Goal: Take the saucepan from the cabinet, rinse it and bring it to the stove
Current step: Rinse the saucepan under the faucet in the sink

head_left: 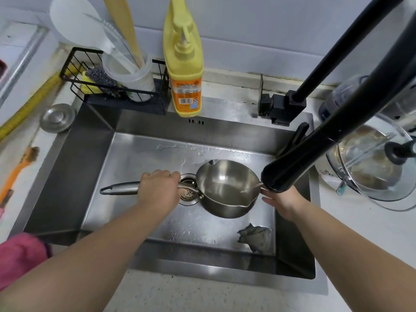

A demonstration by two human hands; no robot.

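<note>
A small steel saucepan (225, 188) with a long handle is held over the steel sink (90, 154), above the drain (188, 194). My left hand (158, 189) is wrapped around the handle near the bowl. Water runs from the black faucet head (290, 174) into the pan at its right rim, and some water lies in the bottom. My right hand (281, 201) is at the pan's right side under the faucet head, fingers spread; whether it touches the pan is partly hidden.
A grey rag (255, 236) lies in the sink's front right corner. A yellow soap bottle (184, 70) and a wire rack (112, 86) with a utensil cup stand behind the sink. A glass-lidded pot (373, 167) sits to the right, a steel lid (57, 117) and orange brush (15, 174) to the left.
</note>
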